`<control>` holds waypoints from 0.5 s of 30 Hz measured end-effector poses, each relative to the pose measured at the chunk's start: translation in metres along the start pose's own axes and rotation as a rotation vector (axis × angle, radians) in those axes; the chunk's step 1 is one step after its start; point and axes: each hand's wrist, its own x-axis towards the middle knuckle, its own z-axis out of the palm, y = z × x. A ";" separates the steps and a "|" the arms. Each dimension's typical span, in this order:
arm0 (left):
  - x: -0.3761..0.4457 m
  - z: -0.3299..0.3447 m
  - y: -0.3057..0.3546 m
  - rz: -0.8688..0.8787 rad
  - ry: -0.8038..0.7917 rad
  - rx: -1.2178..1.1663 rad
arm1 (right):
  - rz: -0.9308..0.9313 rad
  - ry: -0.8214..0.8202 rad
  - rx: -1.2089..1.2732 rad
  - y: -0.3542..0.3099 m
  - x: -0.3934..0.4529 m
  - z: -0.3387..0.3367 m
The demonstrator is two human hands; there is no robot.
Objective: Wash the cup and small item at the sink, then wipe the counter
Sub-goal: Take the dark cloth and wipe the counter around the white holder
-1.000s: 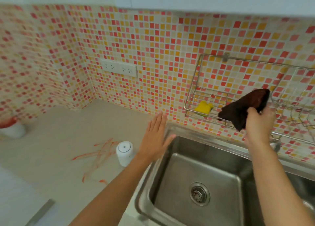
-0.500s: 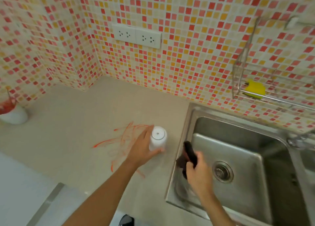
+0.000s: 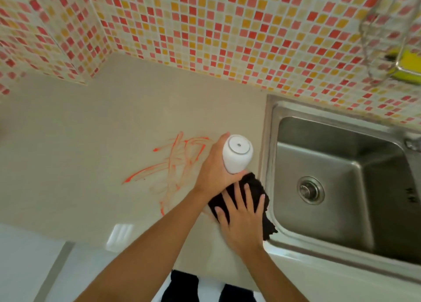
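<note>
My left hand [image 3: 211,172] grips an upturned white cup [image 3: 237,153], its base facing up, held just above the beige counter [image 3: 91,142] beside the sink. My right hand [image 3: 241,217] lies flat with spread fingers on a dark cloth [image 3: 257,188], pressing it onto the counter right next to the sink's left rim and just below the cup. Orange-red smears [image 3: 175,162] streak the counter to the left of the cup.
A steel sink [image 3: 341,188] with a round drain fills the right side. A wire rack with a yellow sponge [image 3: 407,67] hangs on the mosaic tile wall at the upper right. The counter's front edge runs along the bottom.
My right hand brought the cloth from the wall rack down past the sink and now presses it flat on the counter. My left hand took hold of the cup and lifted it.
</note>
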 end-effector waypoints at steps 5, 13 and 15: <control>0.007 -0.009 -0.003 -0.013 0.074 -0.115 | -0.040 -0.061 -0.015 -0.036 -0.027 0.015; 0.026 -0.111 0.017 0.073 0.378 -0.132 | -0.279 -0.001 0.012 -0.076 0.077 0.015; 0.023 -0.146 0.016 0.070 0.451 -0.078 | -0.152 -0.042 0.000 -0.073 0.135 0.007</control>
